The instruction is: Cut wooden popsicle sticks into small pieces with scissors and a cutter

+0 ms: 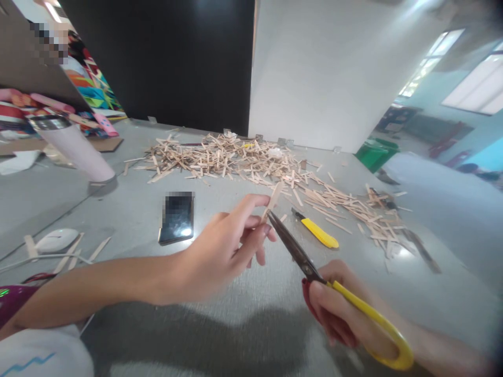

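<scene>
Between the thumb and fingers of my left hand (223, 246) a flat wooden stick (276, 195) points upward. My right hand (346, 303) is wrapped round scissors (298, 252) with dark blades, one yellow handle and some red at the grip. The blade tips meet the stick just above my left thumb; whether they touch it I cannot tell. The blades look nearly closed. Beyond the scissors lies a yellow utility knife (320, 233) with a black tip. A large heap of wooden sticks (212, 157) spreads behind my hands and trails off to the right.
Left of my hand lies a dark phone (177, 217). A pale tumbler (78, 149) stands at the left, with a white mouse (57, 240) and a cable nearer me. Black (168, 63) and white panels (318, 73) rise behind the heap. A green bin (375, 154) is beyond the table.
</scene>
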A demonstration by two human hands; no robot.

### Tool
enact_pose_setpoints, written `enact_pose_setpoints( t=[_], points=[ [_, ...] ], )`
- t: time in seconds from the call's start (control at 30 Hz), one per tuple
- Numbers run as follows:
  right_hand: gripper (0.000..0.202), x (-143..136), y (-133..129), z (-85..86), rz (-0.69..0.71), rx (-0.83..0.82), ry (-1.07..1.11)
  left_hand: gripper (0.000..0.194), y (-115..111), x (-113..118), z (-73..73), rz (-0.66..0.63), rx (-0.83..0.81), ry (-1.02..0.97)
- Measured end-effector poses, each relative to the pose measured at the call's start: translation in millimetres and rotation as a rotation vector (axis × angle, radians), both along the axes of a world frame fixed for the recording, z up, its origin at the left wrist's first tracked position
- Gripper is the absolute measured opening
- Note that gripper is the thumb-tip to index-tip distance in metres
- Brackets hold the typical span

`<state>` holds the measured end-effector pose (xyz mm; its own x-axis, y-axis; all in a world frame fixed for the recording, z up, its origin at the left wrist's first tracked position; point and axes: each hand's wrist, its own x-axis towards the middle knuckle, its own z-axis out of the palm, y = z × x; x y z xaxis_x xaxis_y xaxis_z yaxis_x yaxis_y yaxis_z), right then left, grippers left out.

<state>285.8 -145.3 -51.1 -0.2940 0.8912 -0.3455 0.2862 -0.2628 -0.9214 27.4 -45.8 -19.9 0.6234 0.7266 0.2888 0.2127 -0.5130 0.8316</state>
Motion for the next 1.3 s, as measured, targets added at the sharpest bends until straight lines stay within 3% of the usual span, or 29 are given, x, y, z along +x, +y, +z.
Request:
enact_pose_setpoints(
  t=[0.17, 0.43, 0.57, 0.67, 1.07, 1.3],
  points=[
    [0.066, -3, 2, -3.9, 0.044, 0.091, -0.021, 0.017, -1, 1, -2.1, 0.024, 0.042, 0.037],
    [0.075, -9, 0, -5.0, 0.011, 0.028, -0.029, 0.023, 1, 2, -15.1, 0.088, 0.230, 0.135],
    [0.078, -11, -1, -4.0, -0.001, -0.097, -0.029, 0.023, 3, 1, -25.9, 0.117, 0.305, 0.154],
    [0.076, -12, 1, -1.8, -0.002, -0.044, -0.066, 0.026, 4, 1, -29.8, 0.121, 0.347, 0.136],
    [0.069, -15, 9, 7.0, 0.088, 0.030, -0.112, 0.032, 3, 1, -19.9, 0.087, 0.301, 0.145],
    [0.070, -13, 10, 1.4, 0.101, 0.104, -0.179, 0.032, 2, 1, -19.7, 0.112, 0.317, 0.141]
  ],
)
